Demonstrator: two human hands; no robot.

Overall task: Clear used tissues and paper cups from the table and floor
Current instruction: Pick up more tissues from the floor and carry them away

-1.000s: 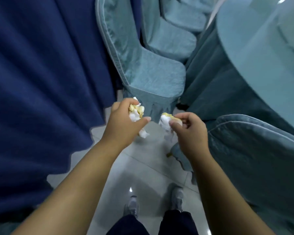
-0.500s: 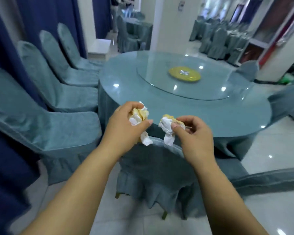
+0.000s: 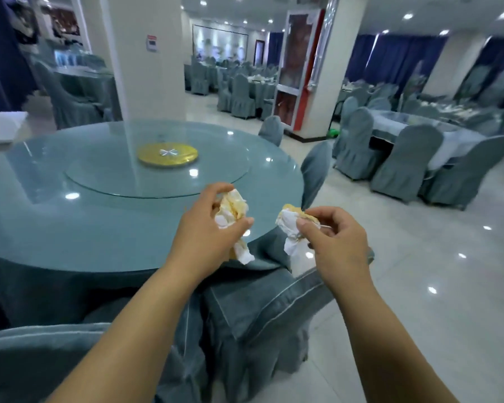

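Over the table's (image 3: 70, 228) near edge, the left hand (image 3: 200, 237) grips one tissue (image 3: 230, 209); the right hand (image 3: 336, 242) pinches another wad (image 3: 288, 225).

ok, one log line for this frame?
left hand: grips stained tissue | right hand: pinches second tissue | round table: ahead, beyond hands

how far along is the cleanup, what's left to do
Looks done: the round table shows only its gold centre disc, and the visible floor shows no litter. In hand: the left hand grips a stained crumpled tissue, and the right hand pinches a second tissue. Left: both wads need binning. No bin is in view, and the floor under the table is hidden.
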